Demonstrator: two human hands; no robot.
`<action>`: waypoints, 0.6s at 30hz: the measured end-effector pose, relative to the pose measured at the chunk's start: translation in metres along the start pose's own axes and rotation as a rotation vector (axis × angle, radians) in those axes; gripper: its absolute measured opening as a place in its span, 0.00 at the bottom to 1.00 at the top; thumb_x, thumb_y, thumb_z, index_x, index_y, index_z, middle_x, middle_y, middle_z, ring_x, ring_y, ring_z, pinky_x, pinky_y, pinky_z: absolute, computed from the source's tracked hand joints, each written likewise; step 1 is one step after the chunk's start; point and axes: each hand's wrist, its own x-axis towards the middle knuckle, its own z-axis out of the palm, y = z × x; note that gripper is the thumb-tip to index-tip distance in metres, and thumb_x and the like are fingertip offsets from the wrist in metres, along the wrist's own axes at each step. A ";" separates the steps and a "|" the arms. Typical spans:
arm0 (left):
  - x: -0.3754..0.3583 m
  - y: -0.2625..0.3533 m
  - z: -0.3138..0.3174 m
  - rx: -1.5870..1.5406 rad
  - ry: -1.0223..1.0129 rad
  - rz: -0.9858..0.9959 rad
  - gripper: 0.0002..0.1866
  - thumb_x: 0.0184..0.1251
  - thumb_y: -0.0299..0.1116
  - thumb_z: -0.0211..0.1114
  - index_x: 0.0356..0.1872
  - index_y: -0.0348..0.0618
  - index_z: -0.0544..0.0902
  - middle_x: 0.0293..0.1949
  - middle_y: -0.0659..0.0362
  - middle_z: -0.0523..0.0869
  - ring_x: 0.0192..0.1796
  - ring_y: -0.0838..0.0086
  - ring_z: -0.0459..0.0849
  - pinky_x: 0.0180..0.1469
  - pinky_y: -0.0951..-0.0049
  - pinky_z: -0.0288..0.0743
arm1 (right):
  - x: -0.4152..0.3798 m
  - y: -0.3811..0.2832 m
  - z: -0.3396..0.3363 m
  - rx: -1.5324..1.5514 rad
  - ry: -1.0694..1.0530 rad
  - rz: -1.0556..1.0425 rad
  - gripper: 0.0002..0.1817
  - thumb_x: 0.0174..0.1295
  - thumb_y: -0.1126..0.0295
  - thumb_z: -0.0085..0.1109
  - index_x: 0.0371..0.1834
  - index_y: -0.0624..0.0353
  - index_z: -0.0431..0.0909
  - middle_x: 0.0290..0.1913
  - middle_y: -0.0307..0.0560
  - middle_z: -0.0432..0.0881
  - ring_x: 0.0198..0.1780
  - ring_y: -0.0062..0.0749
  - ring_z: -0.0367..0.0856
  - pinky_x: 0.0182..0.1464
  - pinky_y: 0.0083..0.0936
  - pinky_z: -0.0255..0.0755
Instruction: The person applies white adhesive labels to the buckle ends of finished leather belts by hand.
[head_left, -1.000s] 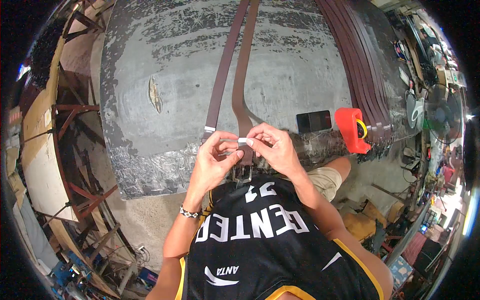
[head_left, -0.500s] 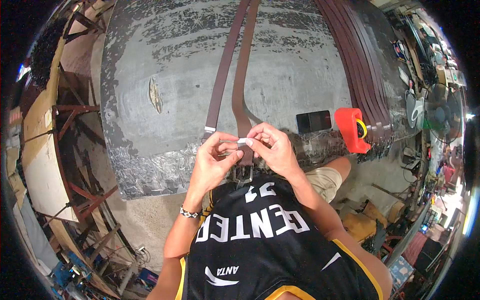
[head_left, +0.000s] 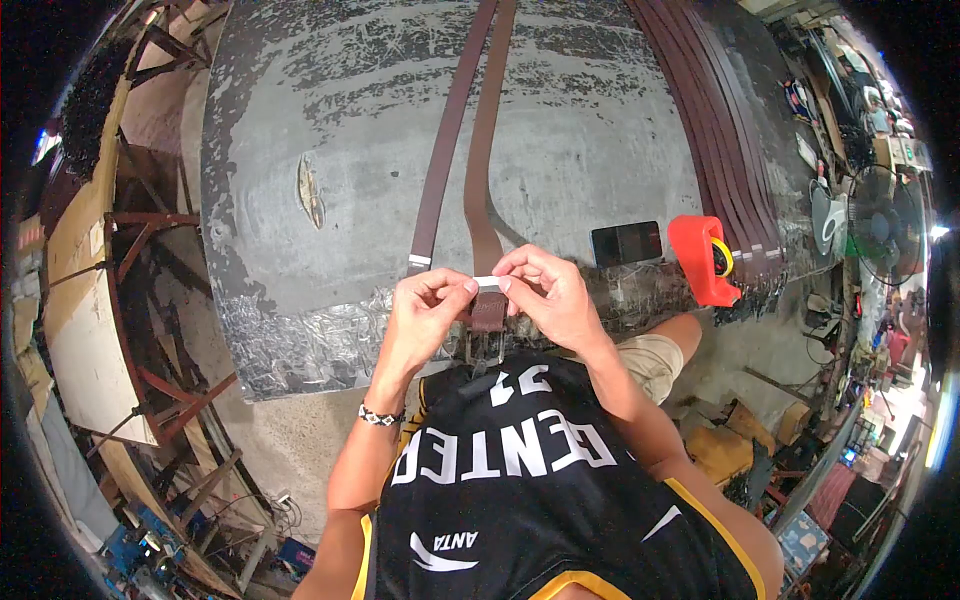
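Near the front edge of the worn table, a brown strap (head_left: 484, 220) ends between my hands, with a small white strip (head_left: 487, 283) lying across it. My left hand (head_left: 430, 312) pinches the left end of that strip between thumb and finger. At its right end, my right hand (head_left: 548, 300) presses with thumb and index finger. Below the strip hangs the strap's dark end (head_left: 488, 312), with a metal buckle partly visible under it. A second dark strap (head_left: 440, 185), with a white band near its lower end, lies just left.
A black phone (head_left: 627, 243) lies right of my hands, beside a red tape dispenser (head_left: 700, 262) with yellow tape. Several dark straps (head_left: 715, 130) run down the table's (head_left: 330, 270) right side. A fan (head_left: 885, 225) stands far right; a small pointed object (head_left: 311, 190) lies left.
The white strip now lies flatter and shows more of its length across the strap. My left thumb has moved up to its left end, uncovering more of the strap's end below.
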 end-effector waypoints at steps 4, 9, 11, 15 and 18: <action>0.003 0.002 -0.003 0.065 -0.020 0.029 0.08 0.68 0.29 0.67 0.35 0.33 0.86 0.27 0.62 0.85 0.30 0.82 0.82 0.36 0.79 0.78 | 0.000 -0.008 0.000 -0.002 -0.008 -0.012 0.06 0.66 0.80 0.58 0.45 0.65 0.76 0.31 0.37 0.79 0.29 0.15 0.76 0.32 0.15 0.71; 0.000 0.012 -0.001 0.114 0.004 0.066 0.08 0.68 0.30 0.68 0.35 0.33 0.86 0.27 0.63 0.85 0.29 0.84 0.80 0.34 0.81 0.74 | -0.003 -0.014 0.002 -0.021 0.007 -0.068 0.11 0.66 0.80 0.59 0.50 0.65 0.72 0.29 0.37 0.77 0.29 0.17 0.75 0.32 0.16 0.70; -0.004 0.015 0.004 0.117 0.037 0.077 0.08 0.68 0.30 0.68 0.34 0.33 0.86 0.27 0.64 0.85 0.29 0.85 0.79 0.32 0.82 0.72 | -0.004 -0.016 0.003 0.001 0.012 -0.074 0.13 0.65 0.80 0.59 0.51 0.64 0.71 0.29 0.37 0.77 0.29 0.17 0.75 0.33 0.17 0.70; -0.012 0.021 0.013 0.147 0.102 0.107 0.10 0.71 0.32 0.65 0.36 0.32 0.85 0.28 0.64 0.86 0.31 0.86 0.79 0.34 0.82 0.73 | -0.008 -0.025 0.006 0.031 0.043 -0.084 0.15 0.65 0.81 0.59 0.53 0.63 0.71 0.29 0.36 0.77 0.30 0.16 0.75 0.34 0.16 0.70; -0.018 0.026 0.020 0.131 0.133 0.133 0.11 0.72 0.32 0.64 0.36 0.32 0.85 0.29 0.64 0.86 0.32 0.86 0.80 0.34 0.82 0.74 | -0.009 -0.027 0.007 0.048 0.036 -0.099 0.16 0.64 0.81 0.59 0.54 0.62 0.70 0.29 0.36 0.77 0.31 0.16 0.75 0.35 0.16 0.70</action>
